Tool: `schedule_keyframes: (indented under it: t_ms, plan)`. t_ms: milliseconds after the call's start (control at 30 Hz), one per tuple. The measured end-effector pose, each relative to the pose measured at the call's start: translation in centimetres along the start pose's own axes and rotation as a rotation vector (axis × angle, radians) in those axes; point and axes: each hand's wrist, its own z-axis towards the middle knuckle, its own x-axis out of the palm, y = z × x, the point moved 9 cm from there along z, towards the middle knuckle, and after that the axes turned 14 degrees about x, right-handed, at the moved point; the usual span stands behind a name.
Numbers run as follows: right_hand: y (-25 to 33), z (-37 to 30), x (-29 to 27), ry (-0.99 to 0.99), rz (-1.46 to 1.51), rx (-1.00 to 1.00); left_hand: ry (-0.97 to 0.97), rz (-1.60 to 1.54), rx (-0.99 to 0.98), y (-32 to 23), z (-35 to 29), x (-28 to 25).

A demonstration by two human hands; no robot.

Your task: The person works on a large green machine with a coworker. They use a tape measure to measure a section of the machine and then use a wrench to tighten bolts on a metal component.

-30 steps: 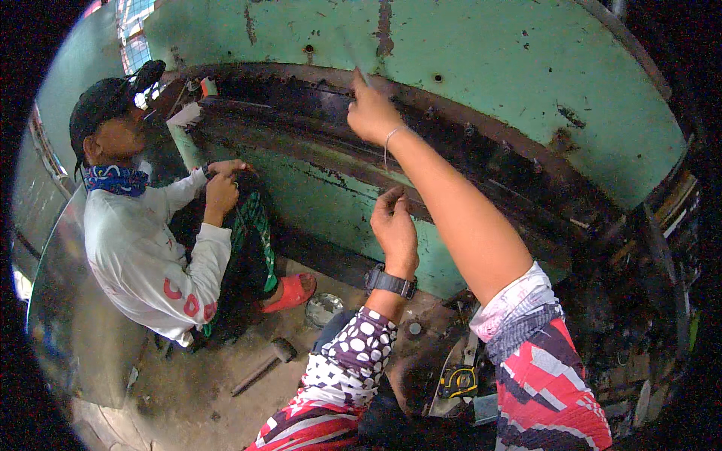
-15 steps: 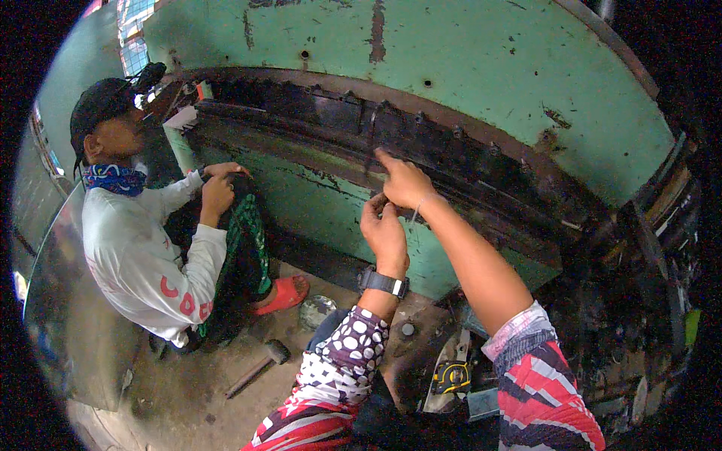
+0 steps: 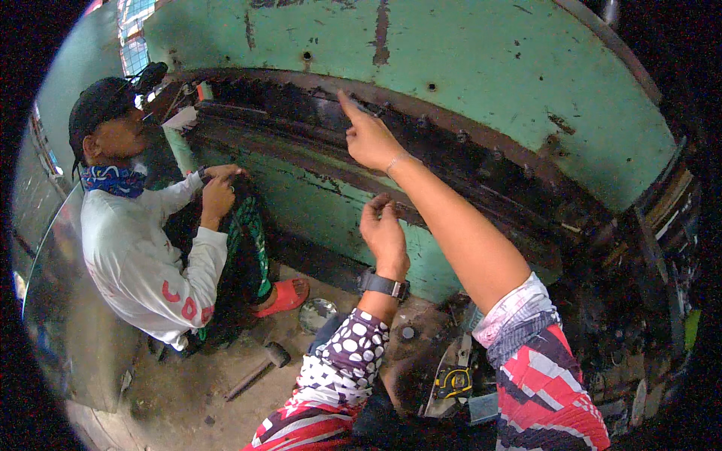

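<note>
My right hand (image 3: 370, 141) is raised before a long green metal machine (image 3: 459, 45), its index finger stretched toward the dark slot (image 3: 316, 109) and bolt row, the other fingers curled. No thing shows in it. It seems near the slot's upper edge; whether it touches cannot be told. Lower down, my left hand (image 3: 385, 231) is closed, thumb and fingertips pressed together, in front of the machine's lower green panel (image 3: 331, 199). Whatever those fingers hold, if anything, is hidden. A dark watch (image 3: 385, 285) is on my left wrist.
At left a person (image 3: 150, 240) in a white long-sleeved top sits facing the machine, hands together at the knee. A hammer (image 3: 259, 368) and round metal dish (image 3: 317, 314) lie on the floor. A yellow-black tape measure (image 3: 453, 382) lies near my right sleeve, with dark clutter (image 3: 617, 346) beyond.
My right hand has moved up and left, away from my left hand, its pointing finger now higher along the slot. My left hand stays nearly in place, fingers pressed together.
</note>
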Motion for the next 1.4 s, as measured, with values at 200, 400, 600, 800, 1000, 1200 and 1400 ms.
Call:
schedule_keyframes:
  t_ms: [200,400,600,800,1000,1200,1400]
  plan:
    - [7.7,2.5,-6.6,-0.323,-0.493,-0.019,0.027,0.037,-0.004,1.5,-0.2,0.3]
    - [2.2,-0.2,-7.9,-0.239,-1.011,-0.054,0.026,0.072,0.038,0.5,0.4,-0.9]
    - [-3.7,-6.8,-10.1,-0.469,-1.068,-0.078,0.068,0.016,-0.002,1.7,0.0,0.2]
    - [-5.0,-9.1,-7.2,-0.460,-0.950,0.112,0.033,-0.035,-0.034,1.8,-0.1,0.2]
    - [-3.0,-7.5,-9.5,-0.125,-0.937,0.315,0.008,-0.086,-0.048,2.5,0.2,-0.3]
    - [-10.1,-12.6,-7.3,-0.557,-0.638,0.063,0.047,-0.035,-0.084,1.3,-0.4,0.7]
    - [-9.6,-11.2,-6.7,-0.591,-0.520,0.184,0.031,-0.051,-0.038,1.5,0.2,0.1]
